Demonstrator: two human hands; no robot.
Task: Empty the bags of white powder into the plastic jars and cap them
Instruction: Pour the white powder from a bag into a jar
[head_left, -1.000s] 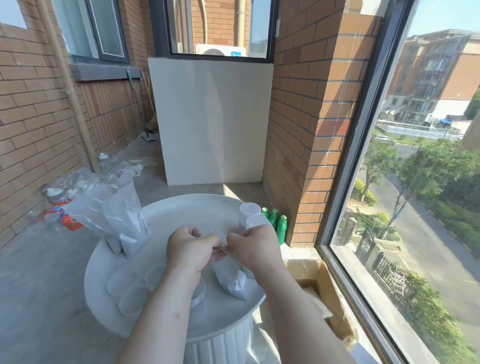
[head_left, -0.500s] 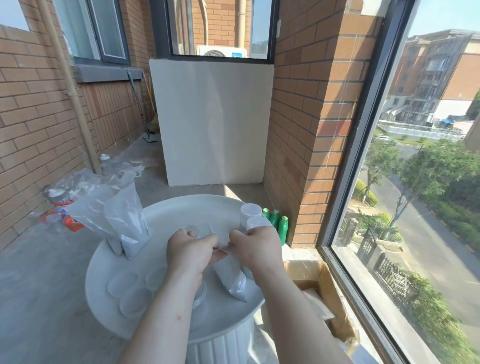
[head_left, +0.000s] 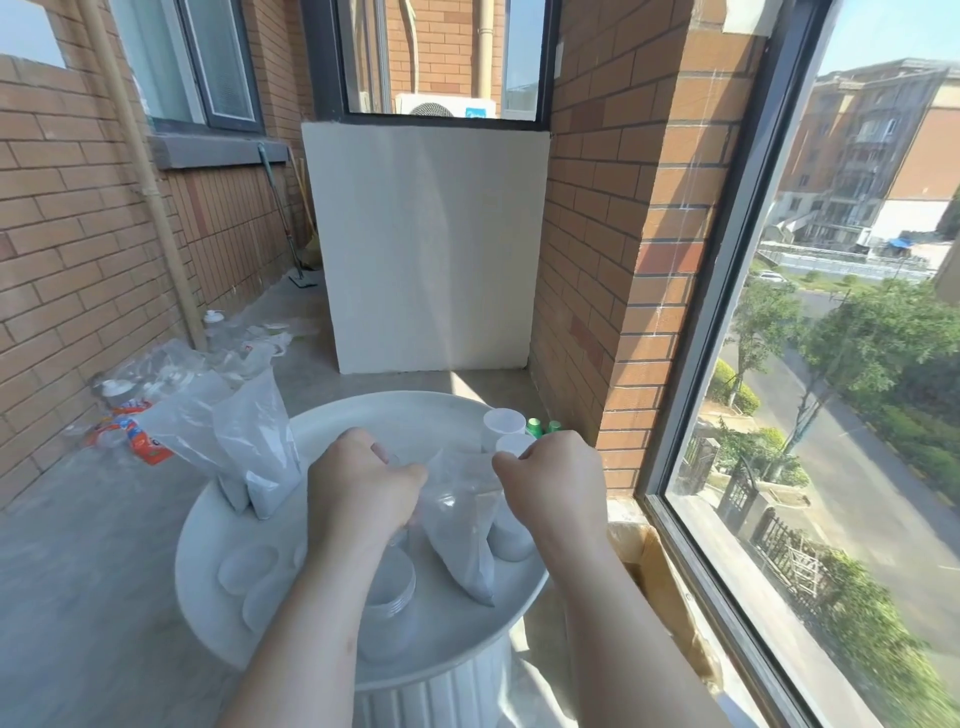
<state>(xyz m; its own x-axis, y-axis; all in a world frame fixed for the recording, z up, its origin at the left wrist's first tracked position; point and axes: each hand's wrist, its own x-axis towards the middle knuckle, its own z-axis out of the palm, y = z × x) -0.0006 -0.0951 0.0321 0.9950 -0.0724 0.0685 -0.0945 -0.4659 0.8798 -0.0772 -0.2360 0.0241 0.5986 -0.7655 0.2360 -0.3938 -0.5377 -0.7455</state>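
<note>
Over the round white desk (head_left: 208, 545), a person's left hand (head_left: 363, 483) and right hand (head_left: 556, 478), each pinching the top of a bag of white powder (head_left: 460, 525), have drawn apart, spreading its mouth. Just right of the uncapped jar (head_left: 389, 587), the bag looks ready for pouring.

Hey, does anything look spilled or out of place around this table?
No spill shows on the white table, though white powder would be hard to see there. The one untidy spot is the floor at the left: crumpled clear plastic and an orange wrapper lie scattered by the brick wall.
</note>
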